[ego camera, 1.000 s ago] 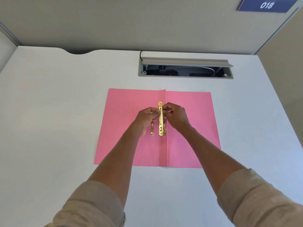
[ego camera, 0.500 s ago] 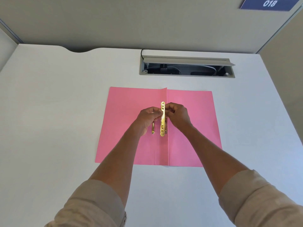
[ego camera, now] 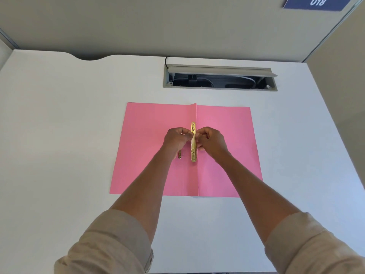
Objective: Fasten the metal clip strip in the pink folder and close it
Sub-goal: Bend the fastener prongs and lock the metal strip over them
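A pink folder [ego camera: 150, 139] lies open and flat on the white desk. A gold metal clip strip [ego camera: 193, 155] stands lengthwise along the folder's centre crease. My left hand [ego camera: 176, 139] pinches the strip from the left side. From the right, my right hand [ego camera: 212, 142] pinches it at about the same height. A second small gold piece [ego camera: 179, 155] pokes out on the left flap just below my left hand; most of it is hidden by the hand.
An open cable tray [ego camera: 220, 78] with a raised grey lid is set into the desk behind the folder. Grey partition walls close off the back and right side. A blue label reading 018 [ego camera: 316, 2] hangs at the top right.
The strip has settled lower onto the crease, and the gold prong at its right side no longer shows. Both hands stay pinched on it, shifted slightly.
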